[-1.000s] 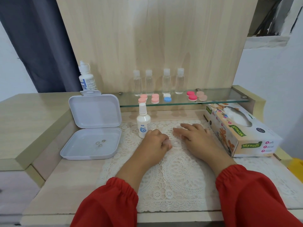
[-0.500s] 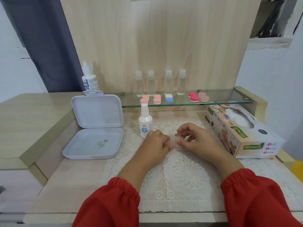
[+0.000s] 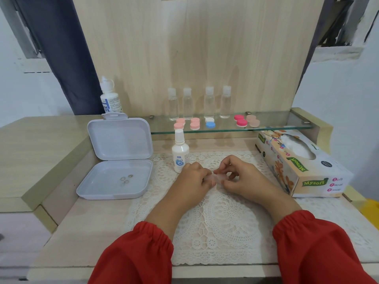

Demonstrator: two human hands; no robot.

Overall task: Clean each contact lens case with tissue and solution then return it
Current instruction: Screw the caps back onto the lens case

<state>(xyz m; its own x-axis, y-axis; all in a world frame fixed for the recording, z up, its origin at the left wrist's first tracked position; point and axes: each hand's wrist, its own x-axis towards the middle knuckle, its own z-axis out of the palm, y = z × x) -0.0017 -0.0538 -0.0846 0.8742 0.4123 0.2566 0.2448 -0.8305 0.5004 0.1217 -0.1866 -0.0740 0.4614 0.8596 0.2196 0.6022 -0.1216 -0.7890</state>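
Observation:
A small clear contact lens case (image 3: 217,178) sits between my two hands just above the lace mat (image 3: 225,220). My left hand (image 3: 194,179) grips its left end with curled fingers. My right hand (image 3: 240,177) pinches its right end between thumb and fingertips. A small white solution bottle (image 3: 180,154) stands upright just left of my left hand. The tissue box (image 3: 299,162) lies at the right, tissue showing in its slot. Several pink, blue and red lens cases (image 3: 211,125) sit on the glass shelf (image 3: 276,125).
An open white plastic box (image 3: 117,177) at the left holds three small rings. A larger solution bottle (image 3: 108,98) stands behind it. Several clear bottles (image 3: 198,103) line the back of the shelf. A raised wooden ledge (image 3: 30,152) borders the left side.
My right hand has lifted from lying flat on the mat and curled its fingers onto the clear case. My left hand has stayed on the case.

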